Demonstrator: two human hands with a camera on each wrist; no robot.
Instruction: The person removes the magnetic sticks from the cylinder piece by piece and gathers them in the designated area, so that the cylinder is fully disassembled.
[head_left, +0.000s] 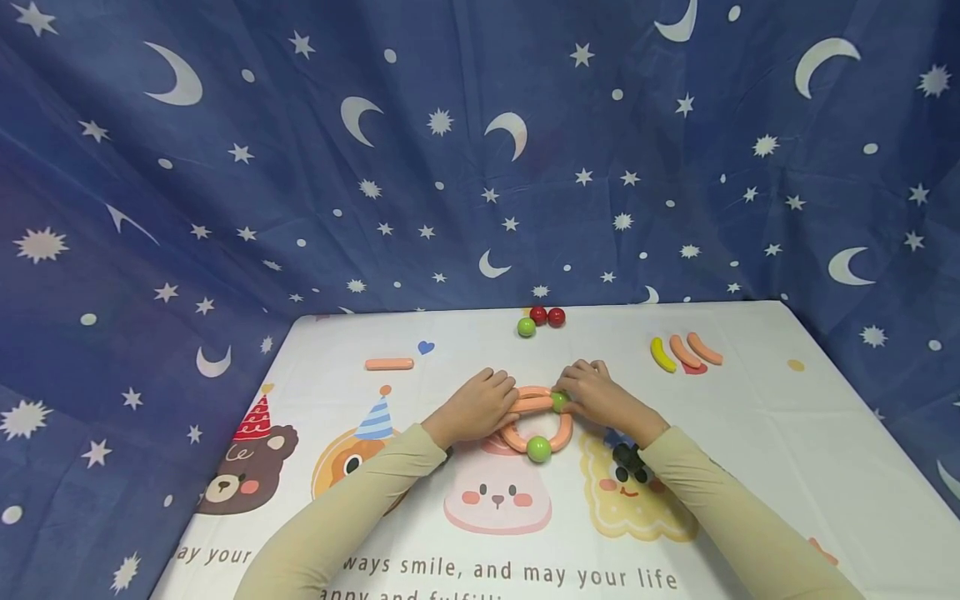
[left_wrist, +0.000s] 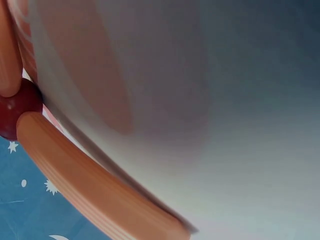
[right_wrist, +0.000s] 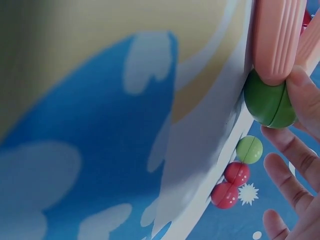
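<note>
A ring of curved salmon-pink building sticks [head_left: 564,432] joined by balls lies on the table, with a green ball [head_left: 538,450] at its near side. A straight pink stick [head_left: 531,405] spans its upper part. My left hand [head_left: 482,405] grips this stick's left end, its fingertips partly hidden. My right hand [head_left: 600,398] pinches another green ball [right_wrist: 270,102] at the ring's right, where a pink stick [right_wrist: 279,40] meets it; its other fingers are spread. A red ball [left_wrist: 19,110] joins two pink sticks in the left wrist view, where the left hand is out of sight.
Two red balls [head_left: 556,317] and a loose green ball [head_left: 527,327] sit at the table's back edge. One straight pink stick [head_left: 389,364] lies left. A yellow curved stick [head_left: 663,355] and two curved pink sticks [head_left: 705,348] lie right. A starry blue curtain [head_left: 450,208] stands behind.
</note>
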